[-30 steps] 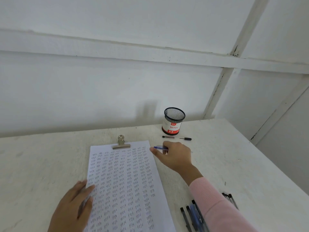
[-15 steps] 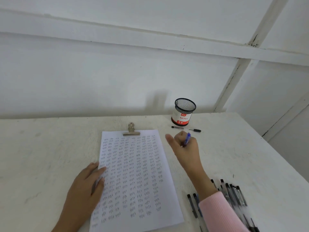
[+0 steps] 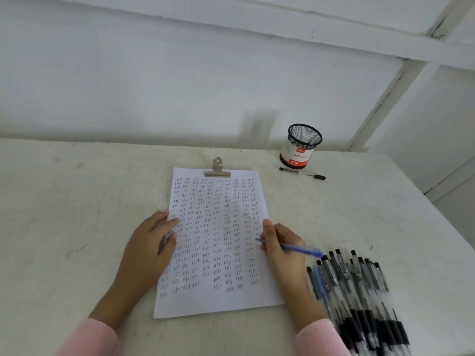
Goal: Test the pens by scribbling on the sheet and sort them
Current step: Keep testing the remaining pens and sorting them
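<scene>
At the near edge of the table point(image 3: 72, 227) two pink sleeves point(image 3: 317, 335) enter the view, one on each side of the sheet point(image 3: 213, 304). The sheet lies lengthwise in the middle of the surface, its near end bare and the rest filled with columns of small scribbled marks. The left hand point(image 3: 151, 242) rests flat on the sheet's left edge, fingers straight and loosely together, the fingertips on the paper and the palm on the table beside it. The right hand point(image 3: 281, 253) sits at the sheet's right edge with its fingers curled round a blue pen point(image 3: 298, 249) — the tip points left onto the paper among the right-hand column of marks, and the barrel slants back to the right over the hand. Just beside that hand, toward the near right corner of the table, lies a pile of pens point(image 3: 359, 291), mostly clear barrels with black grips and caps, fanned out and overlapping; how many cannot be told. Farther on, a metal clip point(image 3: 217, 170) bites the far edge of the sheet at its middle. Beyond the sheet's far right corner a single black pen point(image 3: 303, 173) lies crosswise on the table, well apart from the pile, and just behind it stands an upright black mesh pen cup point(image 3: 301, 147) with a red and white label, close to the table's far edge — against the white wall point(image 3: 154, 86).
</scene>
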